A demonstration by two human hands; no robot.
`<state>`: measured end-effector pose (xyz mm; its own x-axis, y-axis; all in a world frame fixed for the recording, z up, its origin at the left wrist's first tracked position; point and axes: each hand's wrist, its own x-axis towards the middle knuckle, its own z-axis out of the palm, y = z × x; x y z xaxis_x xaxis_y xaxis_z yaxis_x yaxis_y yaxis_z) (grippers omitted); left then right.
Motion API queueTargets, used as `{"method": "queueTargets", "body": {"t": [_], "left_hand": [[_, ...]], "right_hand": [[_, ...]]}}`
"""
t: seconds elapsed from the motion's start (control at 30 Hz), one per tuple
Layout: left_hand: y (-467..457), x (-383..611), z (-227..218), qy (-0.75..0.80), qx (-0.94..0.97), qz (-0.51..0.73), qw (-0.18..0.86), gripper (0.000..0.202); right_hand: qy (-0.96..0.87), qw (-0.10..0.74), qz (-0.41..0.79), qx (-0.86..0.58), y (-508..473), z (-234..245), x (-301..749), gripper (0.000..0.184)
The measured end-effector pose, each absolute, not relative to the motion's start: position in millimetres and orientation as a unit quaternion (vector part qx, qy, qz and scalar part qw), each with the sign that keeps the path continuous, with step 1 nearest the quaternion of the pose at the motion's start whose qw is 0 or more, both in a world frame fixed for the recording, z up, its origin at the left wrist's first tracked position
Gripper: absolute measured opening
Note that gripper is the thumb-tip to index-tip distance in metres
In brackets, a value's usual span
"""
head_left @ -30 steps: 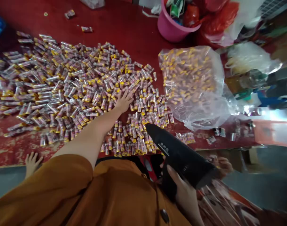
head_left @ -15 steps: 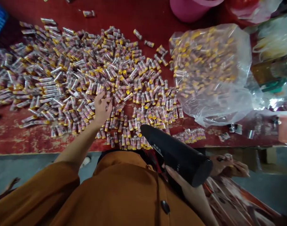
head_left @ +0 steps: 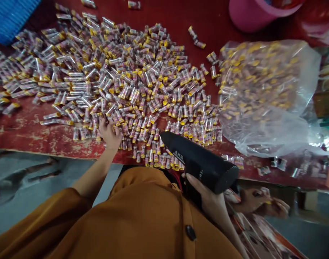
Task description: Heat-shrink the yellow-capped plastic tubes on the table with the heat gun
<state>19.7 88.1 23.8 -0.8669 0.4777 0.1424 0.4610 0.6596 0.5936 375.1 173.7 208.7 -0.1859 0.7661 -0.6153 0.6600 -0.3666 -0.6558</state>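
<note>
Many small clear vials with yellow ends and pinkish labels (head_left: 142, 82) lie heaped across a red table. My left hand (head_left: 109, 133) is at the near edge of the heap, fingers spread and touching or just above the vials; no vial shows gripped in it. My right hand (head_left: 200, 187) is wrapped around the handle of a black hair dryer (head_left: 199, 160), whose flat nozzle points left and forward. Just beyond the nozzle, several vials stand close together in rows (head_left: 164, 160) near the table's front edge. The dryer's body hides some of them.
A clear plastic bag full of similar vials (head_left: 261, 79) lies to the right. Behind it is a pink bucket (head_left: 250, 16); a blue basket (head_left: 10, 18) is at the far left. Another person's hand (head_left: 277, 207) shows below the table edge at right.
The view has swung left, so the table contents appear further right. My left hand has moved left across the near vials. My right hand still holds the hair dryer, its nozzle lower-angled.
</note>
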Motion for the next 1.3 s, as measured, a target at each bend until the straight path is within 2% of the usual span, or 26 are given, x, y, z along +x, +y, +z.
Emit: {"method": "queueTargets", "body": {"t": [0.2,0.33,0.53,0.7,0.8,1.07,1.3], "left_hand": [[93.1,26.1,20.9,0.907,0.275,0.317,0.029,0.018],[100.4,30.3,23.3,0.889,0.318,0.329,0.027,0.016],[109.9,36.9,23.6,0.887,0.31,0.33,0.091,0.017],[121.3,42.9,22.7,0.902,0.316,0.276,0.102,0.041],[125.6,44.9,20.9,0.899,0.342,0.253,0.106,0.052],[124.9,47.3,14.2,0.898,0.361,0.236,0.085,0.045],[124.4,48.0,11.7,0.893,0.356,0.266,0.075,0.042]], "right_hand": [[-0.453,0.218,0.509,-0.698,178.4,199.4,322.5,0.048],[-0.355,0.331,0.521,-0.702,190.7,197.1,304.5,0.066],[-0.347,0.418,0.464,-0.7,223.4,198.3,292.8,0.051],[-0.327,0.398,0.514,-0.686,244.9,199.4,288.0,0.048],[-0.314,0.416,0.524,-0.673,247.9,197.3,279.9,0.049],[-0.318,0.424,0.557,-0.64,253.0,194.9,261.2,0.045],[-0.325,0.402,0.562,-0.646,252.9,194.0,264.6,0.053]]}}
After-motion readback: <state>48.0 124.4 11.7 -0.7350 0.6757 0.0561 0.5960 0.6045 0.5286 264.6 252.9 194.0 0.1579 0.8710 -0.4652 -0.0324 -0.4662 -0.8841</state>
